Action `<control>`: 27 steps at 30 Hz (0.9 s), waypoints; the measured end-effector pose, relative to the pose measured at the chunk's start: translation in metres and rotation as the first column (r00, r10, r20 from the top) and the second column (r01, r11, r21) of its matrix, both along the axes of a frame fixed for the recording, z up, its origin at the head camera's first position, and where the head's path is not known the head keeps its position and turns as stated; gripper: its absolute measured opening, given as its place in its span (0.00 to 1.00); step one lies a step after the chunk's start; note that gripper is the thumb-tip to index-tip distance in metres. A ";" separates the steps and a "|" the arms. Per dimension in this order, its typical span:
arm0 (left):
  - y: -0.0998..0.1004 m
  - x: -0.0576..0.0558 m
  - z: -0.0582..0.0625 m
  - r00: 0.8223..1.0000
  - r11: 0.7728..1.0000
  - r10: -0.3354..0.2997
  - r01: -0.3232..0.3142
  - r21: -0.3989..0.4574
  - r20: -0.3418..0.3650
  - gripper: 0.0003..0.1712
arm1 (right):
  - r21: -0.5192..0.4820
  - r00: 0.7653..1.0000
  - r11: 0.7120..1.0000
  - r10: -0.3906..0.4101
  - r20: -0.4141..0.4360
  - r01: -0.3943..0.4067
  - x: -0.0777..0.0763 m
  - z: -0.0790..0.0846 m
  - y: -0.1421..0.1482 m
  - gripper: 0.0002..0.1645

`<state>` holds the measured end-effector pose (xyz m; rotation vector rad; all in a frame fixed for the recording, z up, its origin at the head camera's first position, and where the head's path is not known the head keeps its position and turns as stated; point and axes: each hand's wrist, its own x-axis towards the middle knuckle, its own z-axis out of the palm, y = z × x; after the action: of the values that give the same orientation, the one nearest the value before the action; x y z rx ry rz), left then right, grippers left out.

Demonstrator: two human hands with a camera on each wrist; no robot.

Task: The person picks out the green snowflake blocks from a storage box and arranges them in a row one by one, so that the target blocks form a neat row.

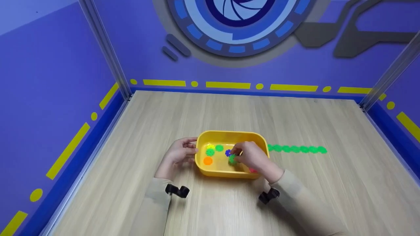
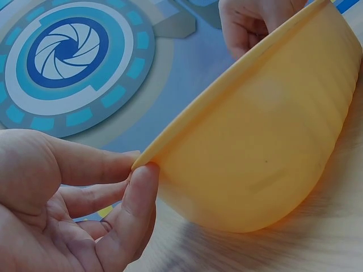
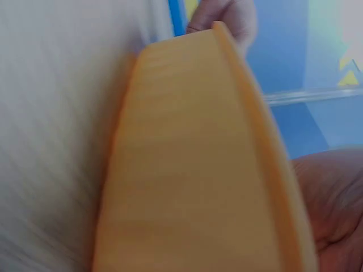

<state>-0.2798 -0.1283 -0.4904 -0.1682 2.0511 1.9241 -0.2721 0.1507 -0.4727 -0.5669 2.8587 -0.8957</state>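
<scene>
A yellow plastic bin (image 1: 233,175) stands on the table with several small notched plastic discs in it. On its left side, my left hand (image 1: 177,151) holds the rim, which the left wrist view shows pinched between thumb and finger (image 2: 140,195). My right hand (image 1: 252,157) reaches down inside the bin, its fingertips pinching a green notched disc (image 1: 232,159). Close by lies a blue disc (image 1: 228,153). Toward the left end are a yellow disc (image 1: 210,146), green discs (image 1: 219,148) and an orange disc (image 1: 207,161). A pink disc (image 1: 252,170) is partly hidden under the right hand.
A chain of linked green discs (image 1: 300,149) stretches rightward on the wooden table (image 1: 210,206) from the bin's right side; its near end is hidden behind the bin wall. Blue printed panels (image 1: 229,73) enclose the table at the back and sides.
</scene>
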 end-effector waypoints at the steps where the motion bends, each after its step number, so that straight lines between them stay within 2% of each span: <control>1: 0.000 0.000 0.000 1.000 1.000 0.002 -0.002 -0.002 0.000 0.31 | -0.020 1.000 1.000 -0.009 0.011 0.009 0.000 0.001 0.002 0.08; 10: 0.001 0.000 0.002 1.000 1.000 0.008 -0.008 -0.007 0.010 0.31 | -0.155 0.998 0.987 -0.021 0.058 0.030 0.004 0.008 0.019 0.08; 15: 0.001 0.001 0.002 1.000 1.000 0.019 -0.019 0.001 0.002 0.32 | -0.171 0.996 0.983 -0.049 0.078 0.062 0.007 0.011 0.027 0.08; 22: 0.000 0.001 0.000 1.000 1.000 0.003 -0.003 -0.008 -0.009 0.31 | -0.191 0.985 0.973 -0.102 0.142 0.128 0.008 0.014 0.036 0.09; 27: 0.000 0.000 0.001 1.000 1.000 0.001 -0.001 -0.020 -0.002 0.31 | -0.207 0.982 0.969 -0.105 0.158 0.137 0.007 0.014 0.043 0.10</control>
<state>-0.2798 -0.1281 -0.4897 -0.1723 2.0719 1.9055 -0.2648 0.1938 -0.4584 -0.3301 2.7061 -1.2266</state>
